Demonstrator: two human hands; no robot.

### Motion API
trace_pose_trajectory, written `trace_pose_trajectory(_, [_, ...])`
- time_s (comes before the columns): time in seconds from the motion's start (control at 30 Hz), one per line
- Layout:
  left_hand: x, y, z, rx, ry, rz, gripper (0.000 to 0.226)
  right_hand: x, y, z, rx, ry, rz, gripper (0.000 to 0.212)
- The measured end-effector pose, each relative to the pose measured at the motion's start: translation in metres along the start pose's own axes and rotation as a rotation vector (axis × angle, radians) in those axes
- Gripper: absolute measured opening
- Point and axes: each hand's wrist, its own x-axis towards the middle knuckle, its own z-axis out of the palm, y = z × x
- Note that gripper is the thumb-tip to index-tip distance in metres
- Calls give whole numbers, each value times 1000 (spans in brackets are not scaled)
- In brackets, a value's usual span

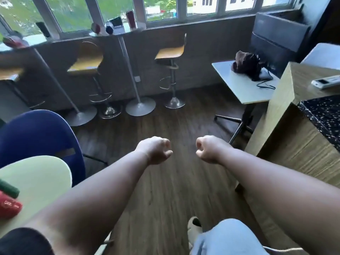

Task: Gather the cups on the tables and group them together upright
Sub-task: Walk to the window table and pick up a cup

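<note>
Red cups (10, 205) are seen lying on the pale tabletop (42, 173); left hand (156, 150) and right hand (207, 149) are held fisted, empty, above the floor.

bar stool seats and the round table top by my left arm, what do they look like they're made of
Bar stool seats: seemingly bent plywood, honey-coloured with a soft sheen, on shiny chromed metal posts and bases. Round table top: smooth pale cream surface, probably laminate or plastic; the blur leaves this open.
</note>
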Motion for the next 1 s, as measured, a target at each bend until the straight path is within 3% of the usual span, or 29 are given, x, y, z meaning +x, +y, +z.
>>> trace_pose_trajectory(0.5, [272,-32,-79,21,43,-215,30,303,88,-102,-91,-19,-131,14])
trace_pose_trajectory(1.0, [385,-74,-110,-48,36,-306,34,431,91,-156,-172,-16,-248,13])
